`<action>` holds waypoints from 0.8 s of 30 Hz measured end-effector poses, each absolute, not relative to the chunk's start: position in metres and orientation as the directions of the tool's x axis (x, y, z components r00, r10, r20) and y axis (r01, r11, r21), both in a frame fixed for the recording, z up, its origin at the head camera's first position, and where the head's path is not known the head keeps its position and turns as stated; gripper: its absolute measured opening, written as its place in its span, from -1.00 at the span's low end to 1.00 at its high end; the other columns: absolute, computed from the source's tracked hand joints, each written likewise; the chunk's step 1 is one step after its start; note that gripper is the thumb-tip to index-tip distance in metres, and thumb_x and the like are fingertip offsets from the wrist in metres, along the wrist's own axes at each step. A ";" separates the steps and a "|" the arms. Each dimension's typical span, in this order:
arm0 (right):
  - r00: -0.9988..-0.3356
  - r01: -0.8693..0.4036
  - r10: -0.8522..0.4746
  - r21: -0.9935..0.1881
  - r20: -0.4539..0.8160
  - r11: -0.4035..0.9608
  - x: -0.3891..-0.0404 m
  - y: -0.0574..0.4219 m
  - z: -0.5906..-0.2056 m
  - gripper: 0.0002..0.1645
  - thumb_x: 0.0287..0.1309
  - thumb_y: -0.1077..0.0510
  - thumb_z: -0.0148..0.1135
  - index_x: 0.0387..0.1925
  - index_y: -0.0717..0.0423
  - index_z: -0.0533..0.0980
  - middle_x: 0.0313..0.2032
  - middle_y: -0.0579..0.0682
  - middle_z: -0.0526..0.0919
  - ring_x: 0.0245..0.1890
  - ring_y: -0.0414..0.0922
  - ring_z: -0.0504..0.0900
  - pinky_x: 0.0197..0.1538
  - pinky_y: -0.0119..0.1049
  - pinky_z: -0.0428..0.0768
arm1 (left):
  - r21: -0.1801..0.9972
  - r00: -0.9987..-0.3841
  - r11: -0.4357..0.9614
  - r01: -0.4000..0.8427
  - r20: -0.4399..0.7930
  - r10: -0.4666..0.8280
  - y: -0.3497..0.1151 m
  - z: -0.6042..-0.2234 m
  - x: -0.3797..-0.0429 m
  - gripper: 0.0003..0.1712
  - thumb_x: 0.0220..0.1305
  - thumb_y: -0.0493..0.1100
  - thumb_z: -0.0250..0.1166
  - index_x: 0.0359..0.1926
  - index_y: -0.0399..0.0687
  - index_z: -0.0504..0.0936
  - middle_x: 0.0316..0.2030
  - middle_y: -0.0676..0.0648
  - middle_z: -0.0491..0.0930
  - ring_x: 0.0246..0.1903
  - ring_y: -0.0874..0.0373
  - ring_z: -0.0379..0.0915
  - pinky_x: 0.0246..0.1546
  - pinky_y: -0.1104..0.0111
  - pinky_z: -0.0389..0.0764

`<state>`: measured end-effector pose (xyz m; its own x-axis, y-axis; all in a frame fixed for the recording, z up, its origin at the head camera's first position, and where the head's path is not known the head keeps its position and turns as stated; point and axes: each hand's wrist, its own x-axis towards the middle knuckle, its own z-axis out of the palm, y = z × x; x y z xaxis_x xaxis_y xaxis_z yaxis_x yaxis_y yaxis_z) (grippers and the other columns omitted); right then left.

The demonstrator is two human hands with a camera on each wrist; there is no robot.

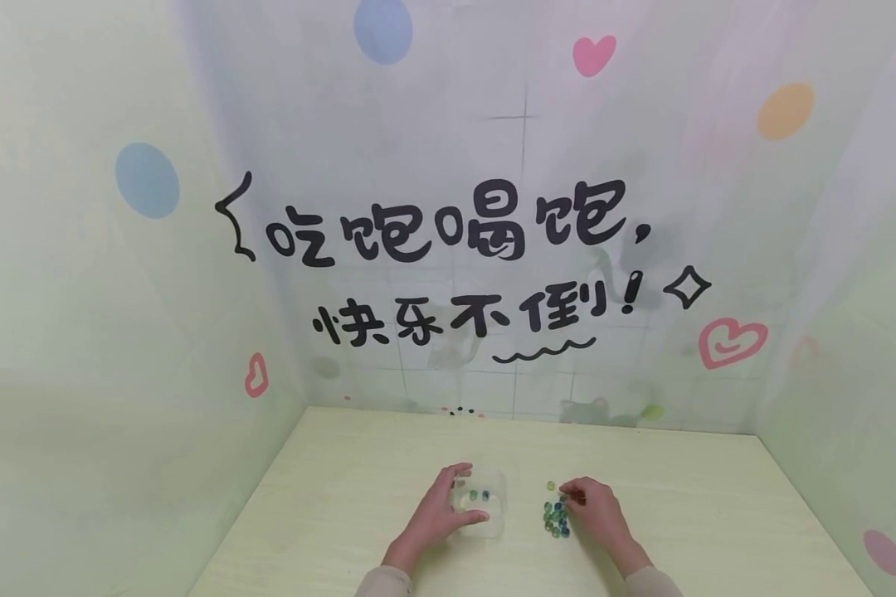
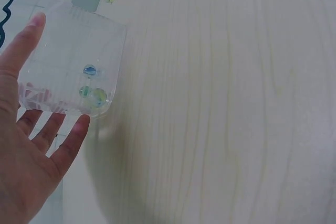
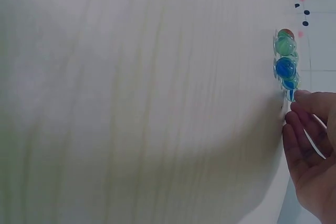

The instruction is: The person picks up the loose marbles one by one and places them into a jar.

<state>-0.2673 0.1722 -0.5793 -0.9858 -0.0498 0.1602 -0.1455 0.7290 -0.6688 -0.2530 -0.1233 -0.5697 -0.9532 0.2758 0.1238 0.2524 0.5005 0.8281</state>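
Left hand [image 1: 439,512] curled round clear box [image 1: 493,529] on worktop [image 1: 328,497]; fingers clamped on its sides, thumb nearer the person, the others on the far side. Three marbles [image 2: 90,70] in box: one blue, one green, one yellowish. Right hand [image 1: 599,512] at the loose heap [image 1: 555,524] of green and blue marbles, right of box and apart from it. Thumb and forefinger tips close together at a blue marble; cannot tell whether it is pinched. Single yellow marble [image 1: 550,486] lies just beyond heap. Behind: wall with black lettering [image 1: 481,300].
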 end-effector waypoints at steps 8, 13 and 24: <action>-0.983 -0.156 -0.052 -0.653 0.176 0.742 -0.267 0.172 -0.581 -0.76 0.02 0.46 0.34 -0.27 0.17 0.67 -0.28 -0.01 0.73 -0.28 -0.17 0.63 -0.20 -0.25 0.69 | 0.829 -0.955 0.502 0.247 0.119 0.273 -0.123 -0.568 -0.252 -0.02 0.05 0.00 0.55 0.41 -0.14 0.27 0.31 -0.25 0.42 0.28 -0.30 0.34 0.27 -0.21 0.43; -0.985 -0.147 -0.053 -0.638 0.164 0.756 -0.269 0.172 -0.584 -0.77 0.02 0.44 0.34 -0.26 0.15 0.66 -0.28 -0.01 0.72 -0.26 -0.15 0.64 -0.15 -0.17 0.70 | 0.828 -0.955 0.505 0.244 0.115 0.273 -0.123 -0.567 -0.252 -0.02 0.05 0.01 0.55 0.41 -0.13 0.27 0.31 -0.24 0.42 0.29 -0.30 0.34 0.27 -0.21 0.43; -0.986 -0.137 -0.046 -0.621 0.160 0.772 -0.270 0.170 -0.585 -0.78 0.02 0.43 0.34 -0.29 0.13 0.66 -0.30 -0.02 0.72 -0.27 -0.16 0.64 -0.14 -0.16 0.70 | 0.829 -0.957 0.509 0.233 0.103 0.269 -0.123 -0.567 -0.253 -0.02 0.07 0.06 0.53 0.42 -0.10 0.26 0.32 -0.23 0.42 0.28 -0.27 0.35 0.28 -0.19 0.43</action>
<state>-0.2703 0.1702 -0.5852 -0.9860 -0.0462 0.1600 -0.1369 0.7718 -0.6209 -0.2533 -0.1232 -0.5674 -0.9575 0.2694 0.1034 0.2326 0.5086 0.8290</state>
